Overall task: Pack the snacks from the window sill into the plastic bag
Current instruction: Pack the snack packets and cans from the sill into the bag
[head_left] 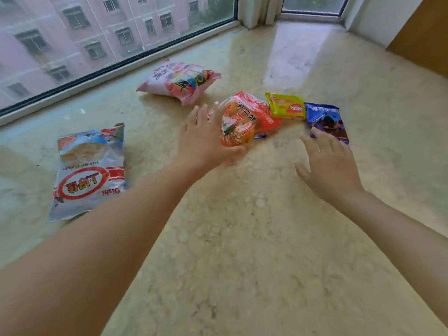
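Five snack packs lie on the marble window sill [254,226]. My left hand [206,139] wraps the left end of an orange-red pack [244,120], thumb under it and fingers over its top. My right hand [327,163] hovers flat with fingers spread, its fingertips at the near edge of a blue pack [326,121]. A small yellow pack [286,106] sits between the orange-red and blue ones. A pink pack [179,81] lies nearer the window. A white and red shrimp-chip pack [88,170] lies at the left. I see no plastic bag.
The window glass and its dark frame [116,66] run along the far left edge of the sill. A curtain [259,10] hangs in the far corner, and a wooden panel [424,32] stands at the right.
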`<state>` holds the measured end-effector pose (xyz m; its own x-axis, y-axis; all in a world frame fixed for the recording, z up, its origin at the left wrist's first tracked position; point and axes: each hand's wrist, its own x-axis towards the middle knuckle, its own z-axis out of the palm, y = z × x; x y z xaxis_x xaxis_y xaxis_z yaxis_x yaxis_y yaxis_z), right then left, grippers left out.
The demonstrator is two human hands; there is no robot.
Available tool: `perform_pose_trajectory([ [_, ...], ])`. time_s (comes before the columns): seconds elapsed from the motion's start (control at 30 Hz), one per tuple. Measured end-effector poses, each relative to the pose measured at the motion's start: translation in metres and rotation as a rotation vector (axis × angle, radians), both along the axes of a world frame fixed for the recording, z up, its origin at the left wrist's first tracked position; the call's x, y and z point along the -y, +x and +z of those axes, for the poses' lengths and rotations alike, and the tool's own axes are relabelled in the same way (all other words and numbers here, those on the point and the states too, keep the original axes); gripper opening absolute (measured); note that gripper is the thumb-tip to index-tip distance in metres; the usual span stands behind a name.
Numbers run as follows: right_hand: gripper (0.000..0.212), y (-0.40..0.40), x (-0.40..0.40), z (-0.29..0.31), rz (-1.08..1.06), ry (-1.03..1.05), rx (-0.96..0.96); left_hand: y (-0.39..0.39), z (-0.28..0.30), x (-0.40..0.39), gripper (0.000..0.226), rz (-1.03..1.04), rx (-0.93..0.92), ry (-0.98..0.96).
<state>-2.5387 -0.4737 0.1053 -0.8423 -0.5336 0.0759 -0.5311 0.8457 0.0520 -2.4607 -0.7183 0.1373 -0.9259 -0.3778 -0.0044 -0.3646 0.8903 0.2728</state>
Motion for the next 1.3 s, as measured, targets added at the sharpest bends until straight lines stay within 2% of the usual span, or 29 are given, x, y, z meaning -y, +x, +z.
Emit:
perform_pose_trajectory([
  [0.1, 0.066, -0.018, 0.004, -0.009, -0.062, 0.028, 0.022, -0.032, -0.006, -0.003, 0.105, 0.004, 0.021, 0.009],
  [0.27, 0.076, -0.038, 0.015, -0.014, -0.171, 0.048, 0.079, -0.061, -0.013, -0.008, 0.110, -0.084, 0.033, -0.167],
  [0.43, 0.096, -0.057, 0.016, -0.016, -0.339, -0.023, 0.275, -0.061, -0.019, 0.001, 0.118, -0.005, 0.086, -0.147],
  [0.5, 0.094, -0.055, 0.016, -0.017, -0.325, -0.059, 0.294, -0.049, -0.017, 0.012, 0.117, 0.053, 0.069, -0.134],
  [0.67, 0.082, -0.022, 0.013, -0.022, -0.152, -0.094, 0.189, -0.003, -0.022, 0.048, 0.112, 0.240, 0.040, -0.146],
  [0.77, 0.070, -0.001, 0.011, -0.028, 0.005, -0.210, 0.037, 0.006, -0.025, 0.056, 0.104, 0.296, 0.041, -0.190],
  [0.83, 0.057, -0.004, 0.013, -0.027, 0.051, -0.331, -0.058, 0.001, -0.025, 0.053, 0.088, 0.207, -0.030, -0.218],
  [0.9, 0.052, -0.017, 0.018, -0.027, -0.043, -0.423, -0.075, -0.012, -0.028, 0.044, 0.070, 0.042, -0.066, -0.230],
  [1.03, 0.067, -0.043, 0.031, -0.029, -0.306, -0.523, 0.169, -0.039, -0.042, 0.019, 0.056, -0.227, 0.098, -0.275],
  [1.1, 0.068, -0.046, 0.038, -0.030, -0.301, -0.508, 0.247, -0.046, -0.046, 0.009, 0.054, -0.250, 0.141, -0.226],
  [1.17, 0.063, -0.046, 0.041, -0.031, -0.243, -0.552, 0.268, -0.048, -0.048, 0.006, 0.051, -0.233, 0.063, -0.231],
  [1.23, 0.064, -0.045, 0.043, -0.031, -0.242, -0.694, 0.314, -0.048, -0.045, 0.006, 0.050, -0.233, -0.004, -0.293],
  [1.3, 0.074, -0.048, 0.044, -0.027, -0.318, -0.865, 0.405, -0.052, -0.040, 0.007, 0.057, -0.188, 0.040, -0.275],
])
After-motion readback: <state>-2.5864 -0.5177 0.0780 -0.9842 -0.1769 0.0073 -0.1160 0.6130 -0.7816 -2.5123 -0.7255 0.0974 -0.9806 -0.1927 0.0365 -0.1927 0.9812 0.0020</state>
